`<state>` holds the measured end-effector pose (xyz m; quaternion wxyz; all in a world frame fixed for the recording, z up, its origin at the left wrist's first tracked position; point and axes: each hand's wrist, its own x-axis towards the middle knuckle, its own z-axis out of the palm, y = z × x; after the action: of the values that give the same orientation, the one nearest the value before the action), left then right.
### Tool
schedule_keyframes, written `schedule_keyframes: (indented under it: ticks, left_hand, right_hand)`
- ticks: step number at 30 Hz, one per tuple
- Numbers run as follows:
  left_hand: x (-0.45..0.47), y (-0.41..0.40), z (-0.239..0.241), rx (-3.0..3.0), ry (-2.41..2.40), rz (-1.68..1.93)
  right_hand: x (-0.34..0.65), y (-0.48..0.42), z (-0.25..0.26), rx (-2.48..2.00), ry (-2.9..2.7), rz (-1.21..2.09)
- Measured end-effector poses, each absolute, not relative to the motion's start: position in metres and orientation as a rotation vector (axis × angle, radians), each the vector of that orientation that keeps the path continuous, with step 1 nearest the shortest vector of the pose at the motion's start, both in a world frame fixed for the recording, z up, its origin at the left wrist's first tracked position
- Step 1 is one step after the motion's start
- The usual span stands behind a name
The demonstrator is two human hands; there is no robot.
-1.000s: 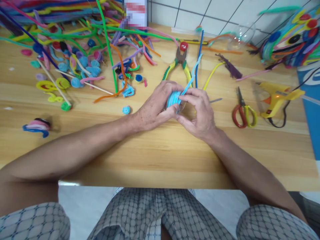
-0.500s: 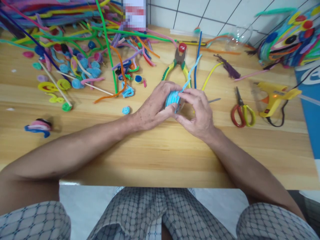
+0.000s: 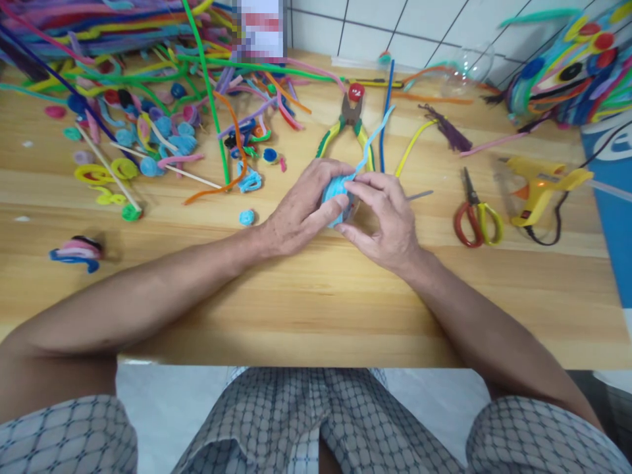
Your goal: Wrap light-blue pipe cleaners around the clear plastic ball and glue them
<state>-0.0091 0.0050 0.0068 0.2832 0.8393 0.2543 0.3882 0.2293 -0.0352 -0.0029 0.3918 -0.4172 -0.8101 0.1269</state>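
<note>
Both hands meet over the middle of the wooden table (image 3: 306, 309). My left hand (image 3: 301, 210) is closed around a coiled light blue pipe cleaner (image 3: 336, 191). My right hand (image 3: 385, 220) pinches the same coil from the right, fingers bent over it. The free tail of the light blue pipe cleaner runs up and away toward the back of the table. Most of the coil is hidden between the fingers.
Yellow-handled pliers (image 3: 348, 125) lie just behind the hands. Red and yellow scissors (image 3: 476, 220) and a yellow glue gun (image 3: 540, 184) lie to the right. A heap of coloured pipe cleaners (image 3: 148, 79) and small coils covers the back left. A pink and blue coil (image 3: 76, 253) lies at left.
The coil has turned a little between the fingers and the right hand's fingers have shifted over it. Both hands stay in the same place.
</note>
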Motion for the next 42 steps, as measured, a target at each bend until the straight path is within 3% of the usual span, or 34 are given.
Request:
schedule_keyframes:
  ticks: [12, 20, 42]
  left_hand:
    - [-0.012, 0.002, 0.014, 2.207, 0.733, 0.972]
    - [-0.012, 0.004, 0.012, 2.245, 0.695, 1.006]
    - [-0.011, 0.006, 0.008, 2.182, 0.766, 0.979]
  right_hand:
    - [0.227, -0.034, -0.004, -1.044, -2.090, 0.362]
    - [0.225, -0.035, -0.007, -0.970, -2.073, 0.188]
    - [0.232, -0.031, -0.009, -0.939, -2.119, 0.106]
